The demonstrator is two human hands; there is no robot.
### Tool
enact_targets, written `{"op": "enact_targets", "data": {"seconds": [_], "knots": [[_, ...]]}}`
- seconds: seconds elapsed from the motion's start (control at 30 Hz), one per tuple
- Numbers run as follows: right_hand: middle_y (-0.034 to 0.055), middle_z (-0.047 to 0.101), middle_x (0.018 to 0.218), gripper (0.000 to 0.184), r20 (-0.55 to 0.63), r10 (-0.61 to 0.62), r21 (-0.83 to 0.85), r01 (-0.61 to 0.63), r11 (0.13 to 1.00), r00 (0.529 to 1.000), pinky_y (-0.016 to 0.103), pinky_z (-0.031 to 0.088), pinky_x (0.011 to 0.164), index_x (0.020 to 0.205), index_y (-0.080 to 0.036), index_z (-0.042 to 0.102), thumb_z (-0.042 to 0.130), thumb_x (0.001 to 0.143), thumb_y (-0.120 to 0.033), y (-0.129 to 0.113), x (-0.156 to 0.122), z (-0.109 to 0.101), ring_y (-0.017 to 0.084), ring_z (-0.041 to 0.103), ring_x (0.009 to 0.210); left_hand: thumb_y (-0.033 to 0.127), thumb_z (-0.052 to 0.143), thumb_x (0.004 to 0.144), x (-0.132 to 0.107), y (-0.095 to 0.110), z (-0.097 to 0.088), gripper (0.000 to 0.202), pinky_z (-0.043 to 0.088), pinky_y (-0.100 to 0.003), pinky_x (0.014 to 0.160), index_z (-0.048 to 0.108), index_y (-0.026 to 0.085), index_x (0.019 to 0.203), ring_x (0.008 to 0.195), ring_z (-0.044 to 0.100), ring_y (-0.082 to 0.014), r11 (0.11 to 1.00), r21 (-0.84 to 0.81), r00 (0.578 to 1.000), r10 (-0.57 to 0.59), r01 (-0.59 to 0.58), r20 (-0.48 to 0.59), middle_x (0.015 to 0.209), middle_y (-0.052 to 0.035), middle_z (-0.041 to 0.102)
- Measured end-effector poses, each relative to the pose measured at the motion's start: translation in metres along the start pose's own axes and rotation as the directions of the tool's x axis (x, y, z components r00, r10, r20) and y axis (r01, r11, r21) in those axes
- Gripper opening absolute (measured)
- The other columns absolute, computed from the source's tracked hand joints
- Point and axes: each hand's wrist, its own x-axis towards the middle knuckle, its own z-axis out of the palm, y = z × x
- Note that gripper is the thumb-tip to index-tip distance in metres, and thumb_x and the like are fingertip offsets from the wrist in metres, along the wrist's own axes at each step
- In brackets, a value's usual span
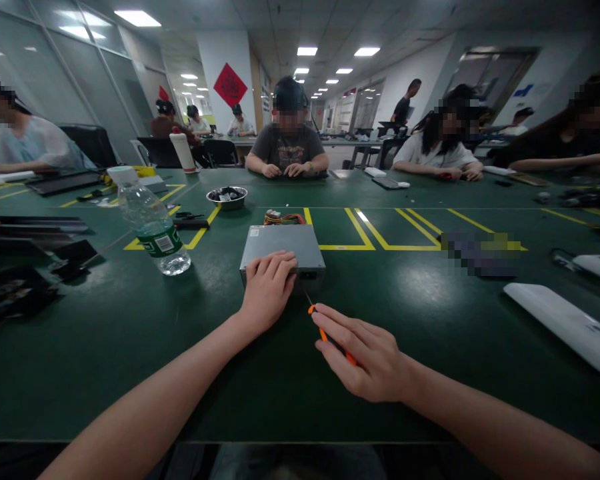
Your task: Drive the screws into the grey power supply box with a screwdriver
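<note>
A grey metal computer power supply (285, 243) lies on the green table in front of me, its bundle of coloured wires (284, 218) at the far side. My left hand (270, 287) rests over its near left part, fingers laid flat on the top face. In my right hand (363, 350) is a screwdriver (325, 335) with an orange and black handle, gripped between thumb and fingers. Its thin shaft points up and left to the lower near face of the power supply. Whether the tip touches a screw I cannot tell.
Left of the power supply stands a water bottle (157, 230), with a metal bowl (227, 196) of small parts beyond it. Dark parts (17, 287) lie at far left. A long white object (565, 323) is at right. Several people sit around the table.
</note>
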Motion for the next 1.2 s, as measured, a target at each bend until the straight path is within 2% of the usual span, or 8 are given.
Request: {"op": "enact_targets", "data": {"seconds": [0.13,0.27,0.37,0.53,0.93,1.2], "knots": [[0.0155,0.068,0.091,0.011,-0.083,-0.055,0.012,0.056,0.998,0.995,0.029,0.055,0.072,0.078,-0.013,0.053,0.058,0.071,-0.006,0.007,0.001,-0.009,0.025,0.059,0.102,0.021,0.044,0.086,0.000,0.000,-0.001,0.021,0.029,-0.038,0.090,0.049,0.021,0.107,0.113,0.046,-0.0194,1.000,0.000,1.000,0.002,-0.002,0.000,0.119,-0.0030,0.057],[0.0112,0.069,0.084,0.012,-0.099,-0.067,-0.028,0.064,0.998,0.993,0.025,0.056,0.066,0.071,-0.015,0.050,0.056,0.071,-0.005,0.017,-0.001,-0.022,0.020,0.064,0.091,0.021,0.044,0.087,-0.001,-0.001,0.000,0.022,0.029,-0.039,0.090,0.049,0.021,0.108,0.114,0.046,-0.0198,1.000,-0.003,1.000,0.005,-0.005,0.006,0.120,-0.0036,0.056],[0.0120,0.069,0.081,0.013,-0.110,-0.061,-0.038,0.057,0.998,0.992,0.026,0.056,0.065,0.071,-0.015,0.050,0.057,0.070,-0.005,0.022,-0.002,-0.027,0.020,0.065,0.089,0.022,0.042,0.087,-0.002,-0.002,0.001,0.024,0.029,-0.039,0.090,0.048,0.022,0.110,0.114,0.046,-0.0202,1.000,-0.003,1.000,0.020,-0.020,0.009,0.121,-0.0045,0.056],[0.0149,0.069,0.080,0.013,-0.130,-0.054,-0.034,0.049,0.998,0.990,0.028,0.056,0.066,0.073,-0.013,0.050,0.059,0.067,-0.004,0.024,-0.003,-0.027,0.022,0.065,0.087,0.021,0.042,0.086,-0.003,-0.002,0.002,0.026,0.029,-0.039,0.091,0.047,0.021,0.112,0.115,0.046,-0.0203,0.999,-0.016,0.999,0.038,-0.038,0.006,0.122,-0.0052,0.055],[0.0099,0.068,0.089,0.012,-0.098,0.031,-0.071,-0.038,0.997,0.995,0.026,0.056,0.071,0.071,-0.016,0.050,0.058,0.072,-0.007,0.023,-0.005,-0.024,0.018,0.063,0.093,0.022,0.040,0.087,-0.003,-0.003,-0.001,0.028,0.029,-0.039,0.092,0.046,0.020,0.114,0.116,0.045,-0.0203,0.999,-0.015,0.998,0.049,-0.049,0.026,0.123,-0.0061,0.054],[0.0097,0.068,0.091,0.010,-0.076,0.036,-0.086,-0.043,0.995,0.996,0.026,0.055,0.072,0.071,-0.016,0.052,0.058,0.072,-0.009,0.026,-0.007,-0.022,0.018,0.063,0.093,0.022,0.041,0.087,-0.003,-0.002,-0.001,0.029,0.029,-0.040,0.092,0.046,0.021,0.115,0.116,0.045,-0.0213,0.999,-0.026,0.998,0.040,-0.039,0.038,0.124,-0.0066,0.053]]}}
